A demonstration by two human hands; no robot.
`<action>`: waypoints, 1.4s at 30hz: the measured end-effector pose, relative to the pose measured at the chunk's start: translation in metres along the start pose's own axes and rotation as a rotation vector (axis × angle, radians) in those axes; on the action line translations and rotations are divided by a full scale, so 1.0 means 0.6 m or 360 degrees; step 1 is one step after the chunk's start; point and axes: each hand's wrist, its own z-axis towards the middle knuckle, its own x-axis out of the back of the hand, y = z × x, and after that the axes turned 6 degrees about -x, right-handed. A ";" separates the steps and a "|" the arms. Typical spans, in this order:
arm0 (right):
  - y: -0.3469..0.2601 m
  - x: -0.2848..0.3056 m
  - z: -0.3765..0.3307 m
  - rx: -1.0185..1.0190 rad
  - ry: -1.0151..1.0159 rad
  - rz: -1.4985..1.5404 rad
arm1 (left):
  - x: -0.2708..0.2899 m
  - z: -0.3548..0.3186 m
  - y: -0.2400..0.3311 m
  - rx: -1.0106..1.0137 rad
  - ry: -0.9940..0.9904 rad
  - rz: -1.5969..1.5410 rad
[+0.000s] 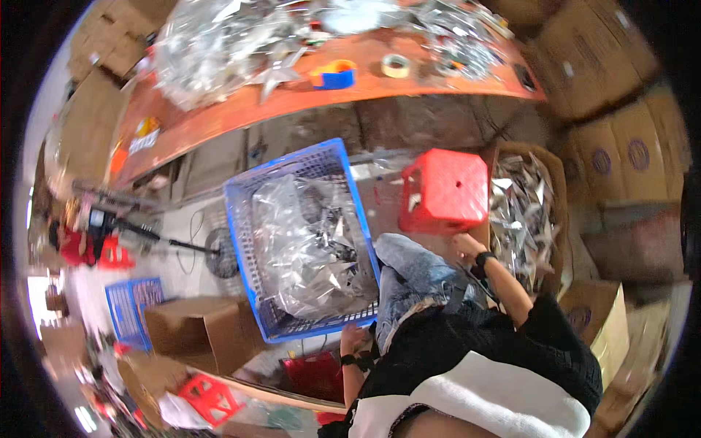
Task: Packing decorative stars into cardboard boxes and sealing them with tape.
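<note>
My left hand [353, 338] is low beside the near right corner of a blue plastic crate [242, 252]; its fingers blur, and I cannot tell whether they touch the rim. Inside the crate lies a large clear plastic bag [281, 241] with silver, pointed, star-like pieces [336, 274]. Over by my knee, my right hand [464, 248] is just below a red plastic stool [456, 186]. Its fingers look bent but are too smeared to show a grip. To its right stands an open cardboard box [558, 219] full of silver star pieces [522, 212].
Across the far side runs an orange-red table [292, 102] carrying silver stars, plastic wrap and tape rolls [395, 66]. Cardboard boxes [613, 153] are stacked at right. Left are a black fan-like stand [157, 233], an open carton [201, 332] and another blue crate [133, 310].
</note>
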 end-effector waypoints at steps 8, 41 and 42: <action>-0.078 0.082 -0.107 -0.0261 0.0237 0.0677 | 0.058 0.010 -0.042 0.1113 0.0659 -0.2185; 0.005 0.066 -0.216 -0.0306 0.0012 0.0827 | -0.054 0.008 -0.005 0.0893 0.0475 -0.1800; -0.027 0.092 -0.174 -0.0085 -0.0062 0.0664 | -0.079 -0.024 -0.071 0.0717 0.0786 -0.1294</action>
